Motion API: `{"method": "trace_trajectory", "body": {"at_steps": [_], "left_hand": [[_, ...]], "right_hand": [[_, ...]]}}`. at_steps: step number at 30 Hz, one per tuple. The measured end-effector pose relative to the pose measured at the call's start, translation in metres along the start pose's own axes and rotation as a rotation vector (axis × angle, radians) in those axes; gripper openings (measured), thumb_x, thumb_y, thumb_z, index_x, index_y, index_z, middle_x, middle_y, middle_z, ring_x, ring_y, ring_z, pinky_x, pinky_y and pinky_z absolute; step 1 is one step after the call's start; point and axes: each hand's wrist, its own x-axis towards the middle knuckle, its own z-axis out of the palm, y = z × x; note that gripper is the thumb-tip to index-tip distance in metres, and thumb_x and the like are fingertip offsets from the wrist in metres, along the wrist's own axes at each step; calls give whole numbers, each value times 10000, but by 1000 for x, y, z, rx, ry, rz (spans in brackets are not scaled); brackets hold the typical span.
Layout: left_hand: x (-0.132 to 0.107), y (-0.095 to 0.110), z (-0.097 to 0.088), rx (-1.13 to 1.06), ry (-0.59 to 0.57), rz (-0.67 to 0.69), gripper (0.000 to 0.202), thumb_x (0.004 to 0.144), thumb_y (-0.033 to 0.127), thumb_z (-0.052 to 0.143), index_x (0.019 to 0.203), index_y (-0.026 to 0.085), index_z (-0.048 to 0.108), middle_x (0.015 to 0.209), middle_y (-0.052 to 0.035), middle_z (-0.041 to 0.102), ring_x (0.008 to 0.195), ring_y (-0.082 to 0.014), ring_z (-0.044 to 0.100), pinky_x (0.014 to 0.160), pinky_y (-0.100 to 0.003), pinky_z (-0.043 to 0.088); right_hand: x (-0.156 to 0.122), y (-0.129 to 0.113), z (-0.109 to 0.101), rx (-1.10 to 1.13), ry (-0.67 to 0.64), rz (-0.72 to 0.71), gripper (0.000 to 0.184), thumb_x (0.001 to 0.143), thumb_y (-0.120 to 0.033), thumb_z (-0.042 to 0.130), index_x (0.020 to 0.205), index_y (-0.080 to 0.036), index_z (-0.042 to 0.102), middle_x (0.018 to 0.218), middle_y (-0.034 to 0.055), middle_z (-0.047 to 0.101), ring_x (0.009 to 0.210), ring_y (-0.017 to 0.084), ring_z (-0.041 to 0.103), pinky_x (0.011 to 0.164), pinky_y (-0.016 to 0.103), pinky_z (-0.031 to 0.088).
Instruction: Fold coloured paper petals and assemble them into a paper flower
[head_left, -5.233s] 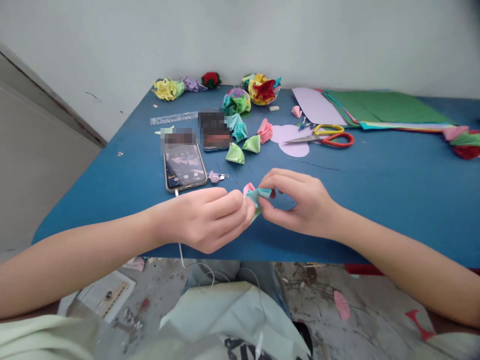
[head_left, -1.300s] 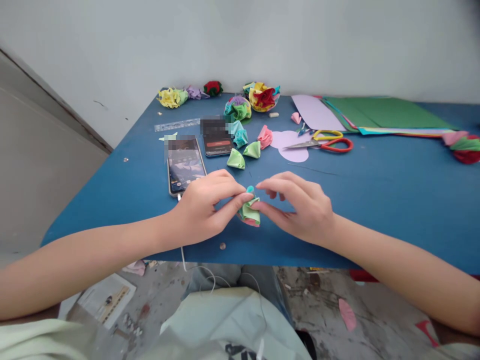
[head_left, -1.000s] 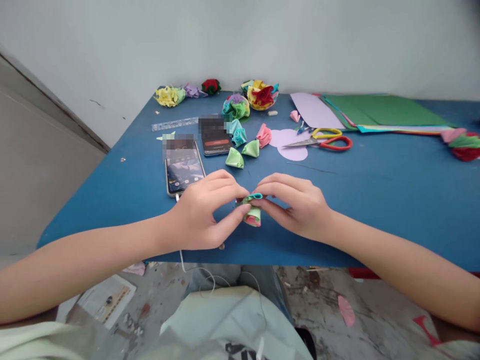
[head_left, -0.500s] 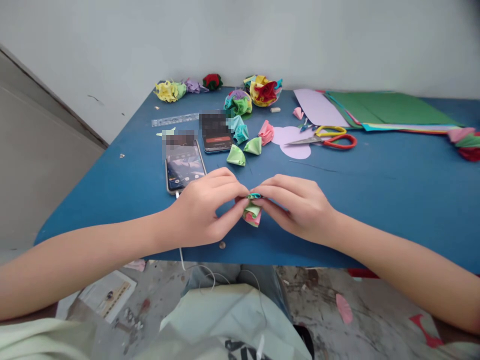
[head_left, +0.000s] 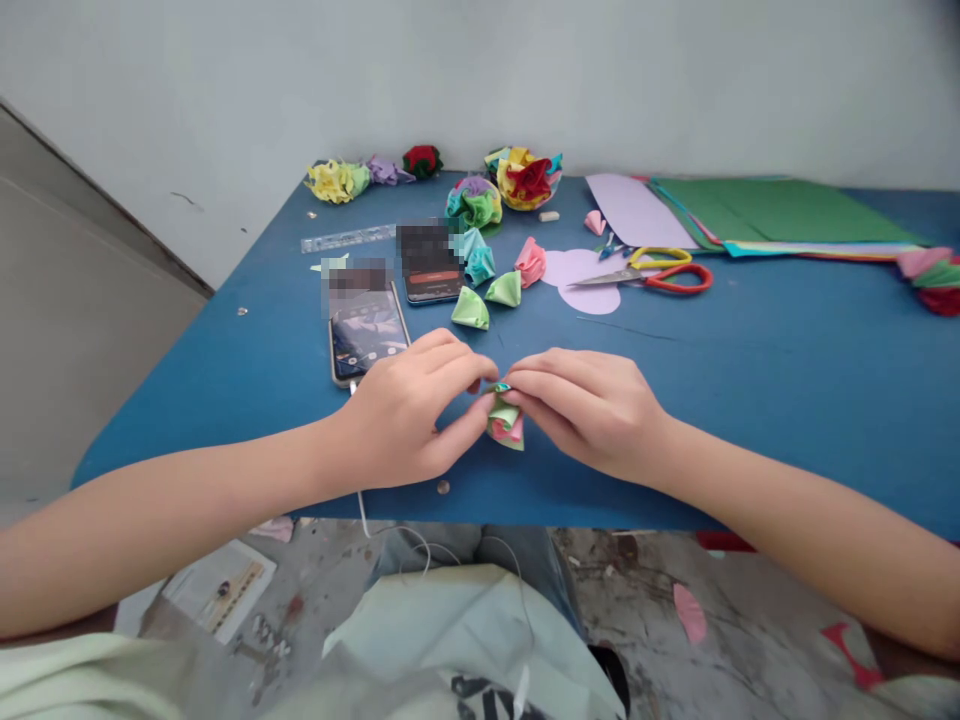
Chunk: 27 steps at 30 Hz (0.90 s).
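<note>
A small folded paper bundle (head_left: 505, 424) of green, pink and teal pieces sits between my two hands just above the blue table (head_left: 750, 380), near its front edge. My left hand (head_left: 409, 420) pinches the bundle from the left with thumb and fingers closed. From the right, my right hand (head_left: 589, 408) pinches its top, fingers pressed together. Loose folded petals, two green (head_left: 471, 308) and a pink one (head_left: 531, 262), lie beyond my hands.
Two phones (head_left: 367, 330) lie left of centre, one with a white cable hanging off the edge. Scissors (head_left: 649, 277) rest on a lilac paper shape. Coloured paper sheets (head_left: 772, 215) lie at the back right, finished paper flowers (head_left: 525, 180) along the back, a clear ruler (head_left: 347, 239) at the left.
The loose flat pieces have been gathered into a tight bundle that now hangs below my fingertips. Both hands keep pinching it and have closed in on its top.
</note>
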Motion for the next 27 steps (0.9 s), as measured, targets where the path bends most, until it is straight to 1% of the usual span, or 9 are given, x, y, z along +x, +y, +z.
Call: {"method": "trace_trajectory", "body": {"at_steps": [2,9,12,14,17,20,22,24,27], "left_hand": [[0,0,0,3,-1,21,145,825,167,485,938,119,562,837,-64,605,798,-157,500,742,-296,456],[-1,-5,2,8,54,111,112,824,135,482,907,129,556,786,-56,598,754,-150,487,719,-279,446],[1,-4,1,-21,24,112,95,834,135,462,868,131,551,751,-51,583,720,-142,471,704,-268,430],[2,-1,0,-60,-21,79,112,851,145,436,828,132,545,723,-44,566,695,-137,459,679,-261,412],[4,3,-4,-147,-107,-22,174,879,177,397,784,138,538,684,-27,535,663,-126,450,643,-249,387],[5,6,-8,-289,-182,-121,219,904,201,364,784,145,537,701,-13,551,660,-106,480,646,-223,389],[5,6,-9,-351,-211,-148,246,918,211,342,787,149,540,722,-10,569,670,-97,501,656,-210,396],[5,5,-8,-304,-209,-120,255,919,215,334,792,145,543,728,-20,571,682,-109,499,664,-224,398],[4,2,-4,-85,-160,8,231,899,206,348,788,133,537,723,-48,558,695,-145,463,665,-269,394]], "right_hand": [[1,-1,0,-8,-4,-16,112,844,-186,518,881,-121,601,840,67,669,721,142,603,640,255,492],[-2,-2,1,49,-2,19,152,865,-197,482,969,-144,578,903,68,666,774,134,603,672,249,494],[-3,-3,3,99,21,40,141,854,-180,496,966,-147,575,905,62,667,778,127,603,675,239,495],[-4,-4,4,94,31,44,126,847,-169,503,945,-144,578,891,59,669,768,125,606,674,237,496],[-3,-6,4,35,48,36,114,848,-173,499,921,-144,581,868,58,670,745,128,614,663,241,495],[-3,-7,2,10,32,8,114,849,-179,503,925,-146,580,859,52,668,751,131,621,662,245,493],[-4,-8,2,24,21,0,113,847,-179,510,933,-153,578,869,47,669,778,132,622,681,245,492],[-5,-8,1,47,27,14,106,841,-177,523,930,-163,578,874,40,673,787,131,621,694,243,490],[-6,-7,1,86,38,56,99,831,-173,539,919,-181,585,866,22,678,774,121,623,690,234,488]]}}
